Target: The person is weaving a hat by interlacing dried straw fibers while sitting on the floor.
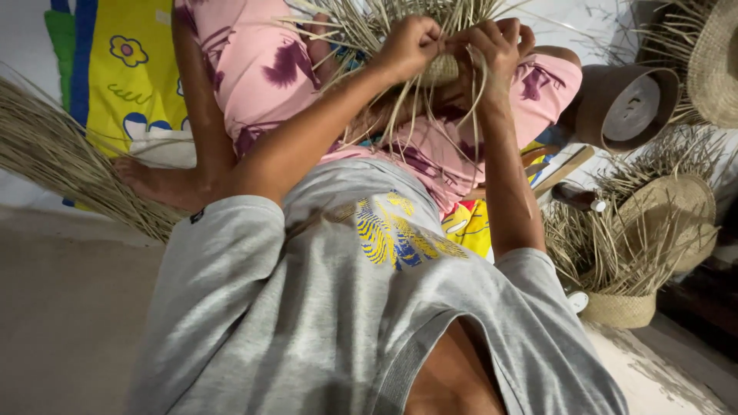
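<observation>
The fingers (421,37) of the left hand (411,46) are curled into a closed fist around a bunch of pale straw strands (407,107), and the fingers (503,34) of the right hand (496,44) are likewise bent shut, pinching strands at the edge of a small woven straw piece (442,71). The two hands sit just beside each other, almost touching, with the woven piece caught between them at the top middle of the view, held above the person's lap. Loose strands fan upward from it past the top edge and hang down between the forearms over the pink patterned trousers (269,69).

The person sits cross-legged on the floor (61,307), wearing a grey T-shirt (307,323) with a yellow and blue print on the chest. One bare foot (157,183) rests at the left, near a long sheaf of dry straw (54,161) that lies across a yellow floral cloth (131,77).

To the right, well apart from the hands, stands a half-woven straw hat (653,230) with unfinished strands bristling from its brim, set over a woven base (621,309). Above it lies a brown round hat block (623,107), and another woven hat (715,61) shows at the top right corner. A wooden stick (565,169) lies between the right knee and the half-woven hat.
</observation>
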